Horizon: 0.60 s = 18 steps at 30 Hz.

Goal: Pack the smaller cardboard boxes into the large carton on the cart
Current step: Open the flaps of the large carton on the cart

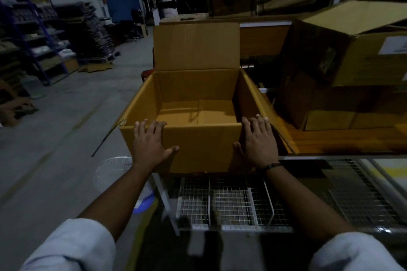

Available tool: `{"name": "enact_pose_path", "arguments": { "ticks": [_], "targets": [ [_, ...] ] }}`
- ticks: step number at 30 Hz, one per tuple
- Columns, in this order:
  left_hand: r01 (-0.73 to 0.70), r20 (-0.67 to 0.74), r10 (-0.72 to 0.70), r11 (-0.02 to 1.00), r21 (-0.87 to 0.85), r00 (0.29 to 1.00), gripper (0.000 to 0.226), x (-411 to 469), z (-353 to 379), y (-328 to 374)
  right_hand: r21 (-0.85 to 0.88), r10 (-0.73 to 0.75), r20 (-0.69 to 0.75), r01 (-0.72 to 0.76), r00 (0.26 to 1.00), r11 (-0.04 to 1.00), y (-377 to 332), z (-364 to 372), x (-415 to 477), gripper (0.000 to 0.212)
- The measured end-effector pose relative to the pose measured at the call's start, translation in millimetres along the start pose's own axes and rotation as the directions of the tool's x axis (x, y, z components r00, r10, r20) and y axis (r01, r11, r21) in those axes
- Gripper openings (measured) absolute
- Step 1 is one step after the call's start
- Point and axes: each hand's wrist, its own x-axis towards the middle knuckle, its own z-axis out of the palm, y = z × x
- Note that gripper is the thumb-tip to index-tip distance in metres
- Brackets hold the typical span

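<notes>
A large open brown carton (198,149) stands in the middle of the view on a wire-mesh cart (231,202). Its far flap stands upright and its left flap hangs down outside. Nothing but the bottom flaps shows inside. My left hand (149,143) lies flat on the carton's near wall, fingertips at the top rim. My right hand (258,138) presses flat on the near right corner, fingers over the rim. Both hands have spread fingers and grasp nothing. Smaller cardboard boxes (352,50) are stacked on a table to the right.
The orange table (343,141) with stacked boxes sits right beside the carton. A white fan (114,171) lies on the concrete floor at the left. Shelving racks (33,28) with goods line the far left. A white frame and more cartons stand behind.
</notes>
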Motion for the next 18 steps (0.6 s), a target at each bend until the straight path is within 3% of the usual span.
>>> {"name": "enact_pose_path", "arguments": {
  "ticks": [5,8,13,18],
  "targets": [
    [0.088,-0.046,-0.092,0.991,-0.097,0.995,0.083,6.2,-0.9,10.1,0.046,-0.026,0.044,0.024,0.999,0.999,3.7,-9.2,-0.2,0.091],
    [0.117,-0.052,-0.126,0.981,-0.154,0.991,0.077,16.2,-2.3,31.5,0.1,-0.027,0.057,0.021,0.998,0.995,4.3,-20.9,5.5,0.084],
    [-0.016,-0.038,0.006,0.964,-0.267,0.999,0.064,44.7,3.0,95.4,0.306,0.007,0.014,-0.011,1.0,0.952,14.6,-45.7,20.0,0.054],
    [-0.163,-0.063,0.15,0.894,-0.417,0.987,0.054,89.5,6.0,173.3,0.432,0.132,-0.089,-0.081,0.987,0.898,48.5,-54.7,40.9,0.047]
  ]
}}
